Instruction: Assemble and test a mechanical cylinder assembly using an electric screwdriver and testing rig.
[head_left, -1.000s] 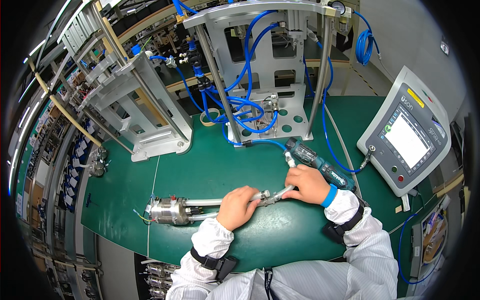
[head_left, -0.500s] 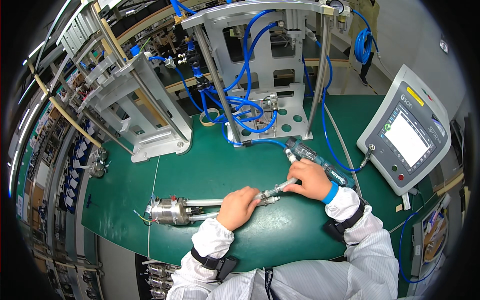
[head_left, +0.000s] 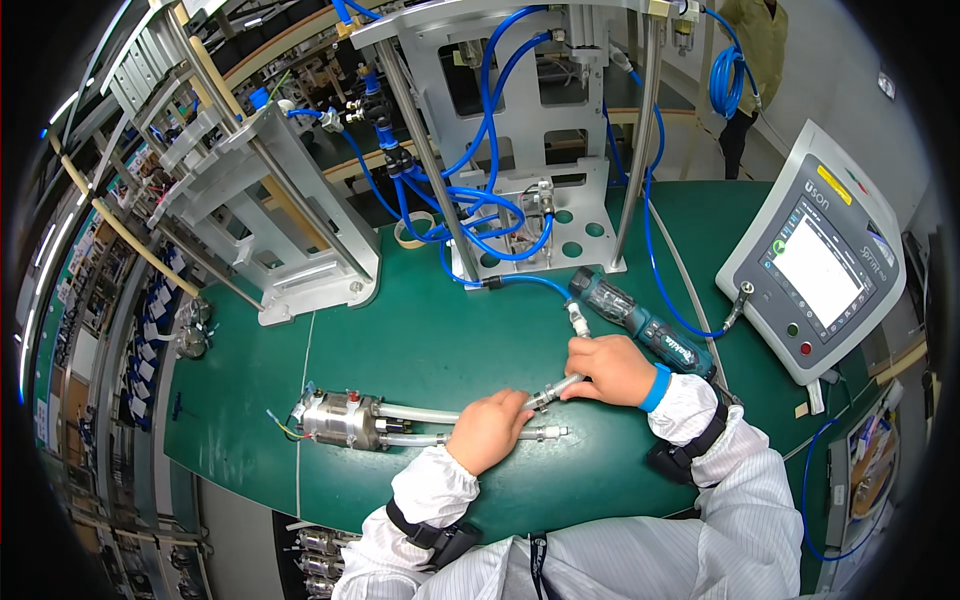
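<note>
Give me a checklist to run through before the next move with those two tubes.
1. Left hand rests on the clear tubes: ok.
2. Right hand grips the metal fitting at the upper tube's end: ok.
3. Metal cylinder lies flat on the green table: ok.
4. Fitting fully seated in the tube: cannot tell.
5. Teal power screwdriver lies beside the right hand, apart from the tubes: ok.

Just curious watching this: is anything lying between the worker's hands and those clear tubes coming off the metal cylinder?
Nothing visible. The left hand already rests on the clear tubes, and the right hand holds a tube's metal end fitting.
</note>
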